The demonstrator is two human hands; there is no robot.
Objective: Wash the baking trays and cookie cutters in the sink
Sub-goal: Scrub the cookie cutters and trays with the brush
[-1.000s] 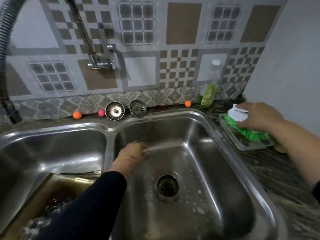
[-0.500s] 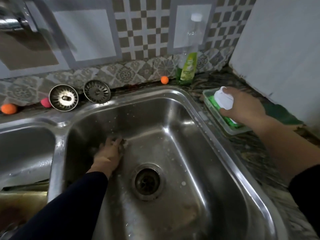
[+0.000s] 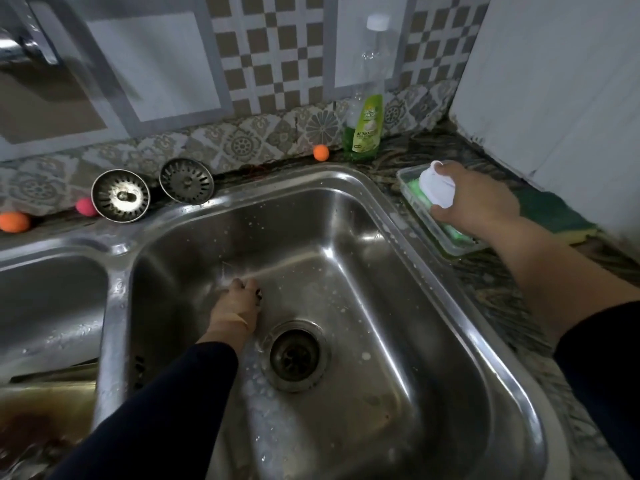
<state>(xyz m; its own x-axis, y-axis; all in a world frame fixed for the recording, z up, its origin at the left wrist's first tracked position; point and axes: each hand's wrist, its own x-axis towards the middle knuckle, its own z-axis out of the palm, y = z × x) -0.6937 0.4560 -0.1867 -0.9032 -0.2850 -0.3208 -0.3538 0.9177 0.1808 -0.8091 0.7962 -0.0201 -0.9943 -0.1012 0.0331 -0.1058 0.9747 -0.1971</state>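
The baking tray (image 3: 52, 403) is sitting in the left basin at the lower left edge of view, brownish and only partly showing, and no hand is touching it. Over in the right basin of the sink (image 3: 398, 306), the left hand (image 3: 235, 310) is reaching down to the steel floor just behind and left of the drain (image 3: 294, 356), fingers curled under; something small and dark is peeking out at the fingertips, but whether the hand is gripping it is impossible to tell. White suds are speckling the basin around the drain. The right hand (image 3: 474, 199) is out on the surface at the sink's right rim, fingers wrapping the white handle of a scrub brush (image 3: 437, 187), whose green bristles are sitting down in a clear plastic dish (image 3: 408, 181). A green and yellow sponge (image 3: 554, 211) is lying just beyond that hand. A bottle of green dish soap (image 3: 365, 129) is standing against the tiled wall, an orange ball (image 3: 321, 152) just left of it, and two metal strainers (image 3: 120, 195) are leaning on the back ledge.
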